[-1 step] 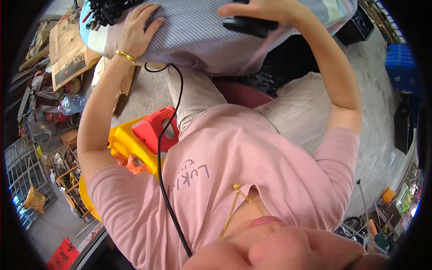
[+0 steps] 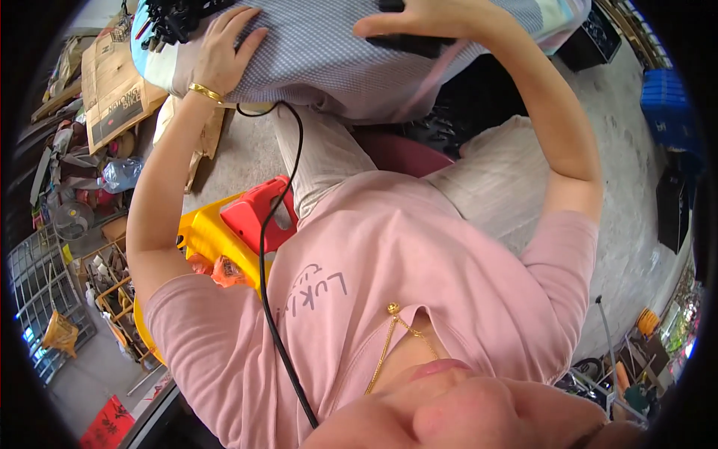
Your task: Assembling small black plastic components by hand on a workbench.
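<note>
My left hand (image 2: 226, 56) lies flat with fingers spread on the grey-blue patterned cloth (image 2: 299, 60) over the table. Beside it at the far left is a heap of small black parts (image 2: 170, 22), of a kind I cannot make out. My right hand (image 2: 426, 21) is over dark, smooth black pieces (image 2: 411, 45) on the cloth, its thumb stretched out to the left. The picture's top edge cuts off its other fingers, and the hand partly covers the pieces, so whether it touches them is unclear.
A black cable (image 2: 263, 262) runs from the table's edge down past my body. Left of my legs are a yellow plastic piece (image 2: 217, 232) and a red one (image 2: 258, 213). Flattened cardboard (image 2: 112, 90) leans at the left; a black box (image 2: 594, 41) and blue crates (image 2: 669, 108) stand right.
My right hand has shifted slightly left and covers more of the black pieces. The left hand has barely moved.
</note>
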Motion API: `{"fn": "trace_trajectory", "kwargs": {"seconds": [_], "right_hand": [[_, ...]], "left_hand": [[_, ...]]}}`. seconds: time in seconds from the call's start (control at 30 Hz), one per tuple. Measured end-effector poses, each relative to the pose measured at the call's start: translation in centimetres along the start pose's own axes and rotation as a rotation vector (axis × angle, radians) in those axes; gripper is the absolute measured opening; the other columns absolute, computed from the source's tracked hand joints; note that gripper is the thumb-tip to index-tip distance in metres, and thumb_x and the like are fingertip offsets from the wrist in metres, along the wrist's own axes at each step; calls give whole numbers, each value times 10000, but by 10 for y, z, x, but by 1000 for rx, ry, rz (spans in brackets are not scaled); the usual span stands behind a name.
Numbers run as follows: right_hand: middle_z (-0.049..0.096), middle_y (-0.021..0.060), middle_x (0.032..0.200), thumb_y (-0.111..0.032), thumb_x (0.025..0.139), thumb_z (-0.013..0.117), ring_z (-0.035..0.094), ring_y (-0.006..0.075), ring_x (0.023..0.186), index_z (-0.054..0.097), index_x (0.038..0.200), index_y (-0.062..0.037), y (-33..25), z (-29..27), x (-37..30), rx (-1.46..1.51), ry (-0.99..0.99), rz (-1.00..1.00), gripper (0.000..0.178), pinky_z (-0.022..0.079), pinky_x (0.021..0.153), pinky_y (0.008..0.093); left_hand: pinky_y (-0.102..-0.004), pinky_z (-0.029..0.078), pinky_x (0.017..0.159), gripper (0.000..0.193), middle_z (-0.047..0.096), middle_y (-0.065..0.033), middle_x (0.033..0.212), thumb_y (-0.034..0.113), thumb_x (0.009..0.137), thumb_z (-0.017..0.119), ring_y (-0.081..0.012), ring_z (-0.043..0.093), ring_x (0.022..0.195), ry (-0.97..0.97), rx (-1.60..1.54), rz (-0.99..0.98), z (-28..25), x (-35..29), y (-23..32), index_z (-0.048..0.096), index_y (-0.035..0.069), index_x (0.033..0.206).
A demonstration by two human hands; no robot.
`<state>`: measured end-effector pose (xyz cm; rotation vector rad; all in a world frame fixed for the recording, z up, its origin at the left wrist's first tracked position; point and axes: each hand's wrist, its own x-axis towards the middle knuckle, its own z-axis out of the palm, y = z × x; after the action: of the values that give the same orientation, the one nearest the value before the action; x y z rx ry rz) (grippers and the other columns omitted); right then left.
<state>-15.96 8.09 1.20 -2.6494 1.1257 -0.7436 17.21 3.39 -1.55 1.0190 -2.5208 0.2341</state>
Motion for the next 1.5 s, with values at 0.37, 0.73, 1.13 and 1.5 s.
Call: {"fn": "trace_trajectory", "kwargs": {"seconds": [0.37,0.73,1.13,1.5], "right_hand": [[438,267,1290,-422,646,692,425,404,1193,619,1133,-50,-20,-9,-50,-197,-74,-6,617,370,993,456],[471,183,1212,-243,660,731,451,368,1146,600,1101,-61,-28,-26,-101,-117,4,65,495,357,986,445],[640,177,1008,-218,797,658,613,349,939,631,1046,-37,-58,66,-75,-21,-792,106,309,488,805,414],[537,111,1298,-280,914,442,487,257,1205,542,1203,-29,25,290,53,1007,-947,984,396,376,1005,362]], "left_hand": [[-376,417,963,322,610,-120,1169,277,889,591,-313,545,1100,49,-62,8,4,-4,3,632,66,1129],[-367,414,977,318,610,-99,1189,299,898,579,-291,544,1119,66,-56,4,6,-5,-5,637,100,1138],[-363,415,985,300,620,-97,1183,292,904,574,-293,551,1122,75,-48,29,13,-8,-13,651,108,1127],[-372,441,906,248,643,-131,1062,226,859,625,-321,573,1012,128,-140,-34,-4,-2,3,660,30,1006]]}}
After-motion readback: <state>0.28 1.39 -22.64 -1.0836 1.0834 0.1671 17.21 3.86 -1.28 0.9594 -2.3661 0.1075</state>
